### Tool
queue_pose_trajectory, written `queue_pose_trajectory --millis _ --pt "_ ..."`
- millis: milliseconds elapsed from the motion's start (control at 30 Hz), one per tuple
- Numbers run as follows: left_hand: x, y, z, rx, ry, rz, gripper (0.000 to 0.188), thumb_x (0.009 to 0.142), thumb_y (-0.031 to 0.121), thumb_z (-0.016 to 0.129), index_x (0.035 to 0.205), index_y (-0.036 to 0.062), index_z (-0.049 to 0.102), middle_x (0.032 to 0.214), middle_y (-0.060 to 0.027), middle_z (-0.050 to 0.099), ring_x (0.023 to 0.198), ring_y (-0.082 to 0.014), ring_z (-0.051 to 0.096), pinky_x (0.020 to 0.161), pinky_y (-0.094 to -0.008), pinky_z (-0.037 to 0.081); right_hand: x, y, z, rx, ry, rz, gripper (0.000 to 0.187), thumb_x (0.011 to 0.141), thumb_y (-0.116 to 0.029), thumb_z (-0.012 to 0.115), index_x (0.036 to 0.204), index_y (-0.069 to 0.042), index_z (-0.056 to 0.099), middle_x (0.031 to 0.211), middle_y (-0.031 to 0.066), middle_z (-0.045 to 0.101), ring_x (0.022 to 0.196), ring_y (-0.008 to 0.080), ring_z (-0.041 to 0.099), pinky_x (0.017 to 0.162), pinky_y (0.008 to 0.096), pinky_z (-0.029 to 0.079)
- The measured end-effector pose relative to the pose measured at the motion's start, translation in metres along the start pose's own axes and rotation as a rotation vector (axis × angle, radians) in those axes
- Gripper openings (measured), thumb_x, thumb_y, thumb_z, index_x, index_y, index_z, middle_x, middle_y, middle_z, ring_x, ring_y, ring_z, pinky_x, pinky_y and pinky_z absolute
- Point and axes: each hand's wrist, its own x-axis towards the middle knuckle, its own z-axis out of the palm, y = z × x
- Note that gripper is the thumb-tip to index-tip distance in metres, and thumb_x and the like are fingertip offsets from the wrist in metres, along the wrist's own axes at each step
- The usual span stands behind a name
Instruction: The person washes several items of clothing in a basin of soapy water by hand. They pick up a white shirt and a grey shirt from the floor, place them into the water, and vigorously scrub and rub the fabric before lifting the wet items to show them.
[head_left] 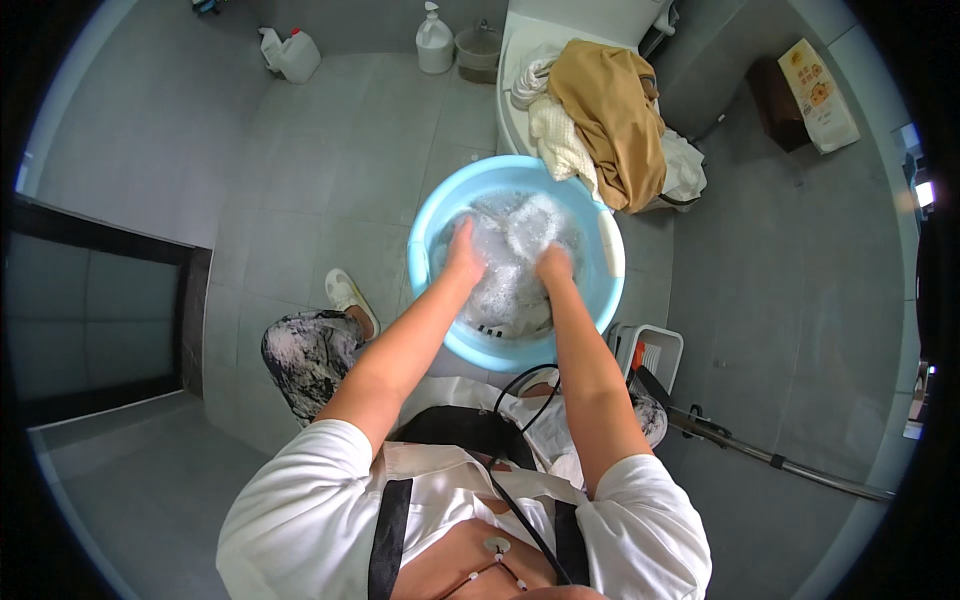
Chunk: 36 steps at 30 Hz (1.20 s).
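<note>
A light-blue plastic basin (432, 190) sits on the floor in front of me, holding foamy water and a soaked white cloth (535, 225). Both my hands are down in it. My left hand (465, 252) is at the left of the suds, thumb side up, its fingers blurred and partly hidden in the foam. On the right, my right hand (553, 265) is closed at the edge of the bunched cloth and slightly smeared by motion. Several dark stripes show under the water near the basin's front.
A tan garment (605, 110) and a cream knit piece (562, 140) lie heaped on the white toilet (515, 70), touching the basin's rim. Behind stand a white pump bottle (434, 45), a small bucket (478, 55) and a white jug (295, 57). A metal pole (780, 462) lies at right by a white crate (665, 352).
</note>
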Motion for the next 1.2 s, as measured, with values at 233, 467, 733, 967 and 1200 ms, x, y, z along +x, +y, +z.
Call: queue_pose_trajectory --millis 233,467,733,967,1200 --pt "-0.016 0.000 0.025 -0.075 -0.422 -0.358 0.055 0.084 0.048 0.041 0.123 0.0089 0.038 0.122 -0.0099 0.044 0.108 -0.0275 0.045 0.092 -0.0419 0.034 -0.082 -0.035 -0.040 0.559 0.290 -0.541 0.045 0.064 -0.019 0.069 0.103 -0.002 0.055 0.102 0.0193 0.055 0.094 0.0343 0.053 0.081 0.0374 0.042" --pt "-0.040 -0.002 0.040 -0.060 -0.511 -0.233 0.032 0.087 0.035 0.043 0.108 0.0119 0.046 0.111 -0.0082 0.050 0.097 -0.0207 0.050 0.082 -0.0322 0.043 -0.108 -0.042 -0.027 0.537 0.328 -0.682 0.021 0.074 -0.020 0.061 0.087 -0.004 0.057 0.082 0.0140 0.054 0.077 0.0338 0.054 0.068 0.0403 0.044" --pt "-0.038 -0.030 0.041 0.156 0.005 -0.172 0.030 0.085 0.030 0.040 0.102 0.0098 0.054 0.097 -0.0047 0.057 0.087 -0.0143 0.052 0.077 -0.0296 0.042 -0.053 -0.043 -0.025 0.280 0.432 -0.165 0.036 0.084 -0.034 0.044 0.075 -0.002 0.058 0.075 0.0216 0.057 0.073 0.0408 0.053 0.066 0.0464 0.042" --pt "0.004 -0.013 0.021 0.303 0.025 0.033 0.034 0.082 0.035 0.052 0.103 0.0083 0.052 0.100 -0.0060 0.057 0.086 -0.0190 0.055 0.076 -0.0327 0.044 -0.016 0.004 -0.037 0.315 0.285 0.005 0.040 0.083 -0.039 0.046 0.082 -0.003 0.061 0.082 0.0223 0.059 0.083 0.0379 0.056 0.073 0.0437 0.042" --pt "0.035 0.016 -0.007 0.217 -0.020 -0.096 0.041 0.081 0.036 0.051 0.117 0.0202 0.043 0.124 -0.0020 0.041 0.113 -0.0215 0.037 0.089 -0.0454 0.030 -0.006 0.014 -0.015 0.636 0.469 -0.130 0.051 0.076 -0.035 0.058 0.118 -0.008 0.044 0.112 0.0206 0.049 0.102 0.0328 0.049 0.081 0.0373 0.042"
